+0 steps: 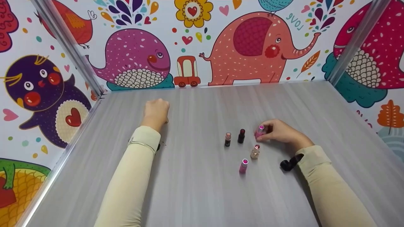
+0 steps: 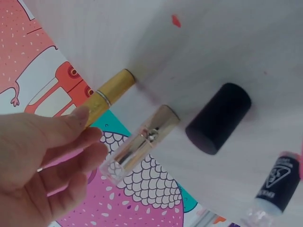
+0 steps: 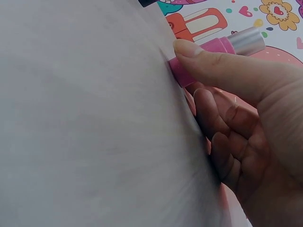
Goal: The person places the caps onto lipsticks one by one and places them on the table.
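My left hand rests low over the table at the left; in the left wrist view its thumb and fingers pinch a slim gold lipstick tube. Beside that stand a clear-and-gold lipstick, a black cylinder and a black tube with a clear end. The head view hides these behind the hand and sleeve. On the right, my right hand pinches a pink lipstick by its pink base, the silver part sticking out, its base down at the tabletop.
Several uncapped lipsticks stand left of and nearer than my right hand: a nude one, a dark red one, a gold one and a pink one. Printed walls enclose the grey table.
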Demonstrator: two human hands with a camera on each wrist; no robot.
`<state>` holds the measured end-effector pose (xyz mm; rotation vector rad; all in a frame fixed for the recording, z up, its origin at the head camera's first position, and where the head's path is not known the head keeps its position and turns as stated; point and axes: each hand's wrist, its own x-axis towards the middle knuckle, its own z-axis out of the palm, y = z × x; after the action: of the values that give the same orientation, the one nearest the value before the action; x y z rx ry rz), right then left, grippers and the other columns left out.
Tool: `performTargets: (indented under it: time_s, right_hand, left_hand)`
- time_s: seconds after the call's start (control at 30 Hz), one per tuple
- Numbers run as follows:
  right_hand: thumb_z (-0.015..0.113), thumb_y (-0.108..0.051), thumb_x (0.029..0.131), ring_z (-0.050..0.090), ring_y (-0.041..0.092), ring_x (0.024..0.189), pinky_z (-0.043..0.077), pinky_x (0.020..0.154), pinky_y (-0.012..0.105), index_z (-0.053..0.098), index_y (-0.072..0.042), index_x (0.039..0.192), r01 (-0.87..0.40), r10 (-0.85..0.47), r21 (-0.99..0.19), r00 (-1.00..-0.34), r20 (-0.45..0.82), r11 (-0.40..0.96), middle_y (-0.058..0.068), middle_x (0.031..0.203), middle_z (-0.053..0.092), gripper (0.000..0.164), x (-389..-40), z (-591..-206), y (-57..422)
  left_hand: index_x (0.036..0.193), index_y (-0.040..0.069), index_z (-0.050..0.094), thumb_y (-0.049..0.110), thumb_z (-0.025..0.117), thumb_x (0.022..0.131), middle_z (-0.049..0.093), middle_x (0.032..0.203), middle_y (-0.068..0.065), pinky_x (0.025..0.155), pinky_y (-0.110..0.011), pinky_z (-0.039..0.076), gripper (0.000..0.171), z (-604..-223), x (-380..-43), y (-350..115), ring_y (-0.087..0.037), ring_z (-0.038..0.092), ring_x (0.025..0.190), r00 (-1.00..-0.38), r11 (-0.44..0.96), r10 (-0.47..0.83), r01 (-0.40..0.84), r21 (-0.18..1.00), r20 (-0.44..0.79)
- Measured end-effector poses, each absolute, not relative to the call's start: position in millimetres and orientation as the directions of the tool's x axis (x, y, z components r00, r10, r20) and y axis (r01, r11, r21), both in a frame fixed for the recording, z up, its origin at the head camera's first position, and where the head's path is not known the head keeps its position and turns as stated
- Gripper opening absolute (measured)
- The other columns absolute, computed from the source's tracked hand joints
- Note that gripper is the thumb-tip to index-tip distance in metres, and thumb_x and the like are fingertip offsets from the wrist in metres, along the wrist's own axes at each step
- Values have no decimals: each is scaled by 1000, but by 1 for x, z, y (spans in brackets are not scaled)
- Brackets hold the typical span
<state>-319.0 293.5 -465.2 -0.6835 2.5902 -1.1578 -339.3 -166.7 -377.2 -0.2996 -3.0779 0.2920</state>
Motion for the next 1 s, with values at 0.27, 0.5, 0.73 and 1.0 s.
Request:
performTargets:
  time_s: [0.27,0.5,0.73,1.0]
  right_hand:
    - [90,-17,88,53,14,79,43,68,23,77,-7,102,-322,-498,-743,-867,-17,586,2,85,61,21,-317,-462,294]
    - [90,-18,88,54,15,80,44,67,23,78,-7,105,-311,-493,-746,-870,-26,589,3,87,63,24,-316,-463,292]
    - [89,-17,89,53,15,81,43,67,24,78,-6,107,-291,-484,-757,-874,-37,584,3,90,64,24,-314,-461,291]
    - [90,-17,89,54,16,83,45,68,24,78,-7,106,-293,-479,-755,-877,-32,586,2,89,64,23,-315,-463,292]
  left_hand:
    - [110,-3,80,15,91,83,77,102,-18,80,-49,64,35,-369,-334,-166,-30,70,85,-974,960,220,207,-189,50]
    - [104,-1,82,15,94,78,78,101,-18,84,-51,63,33,-359,-326,-172,-33,72,88,-971,971,221,211,-113,94]
    - [101,-2,80,2,70,99,78,99,-20,80,-54,61,10,-355,-310,-187,-38,73,88,-948,975,208,221,30,239]
    - [119,-1,78,12,74,101,78,113,-21,87,-55,60,23,-343,-287,-200,-41,73,102,-964,967,138,180,178,228]
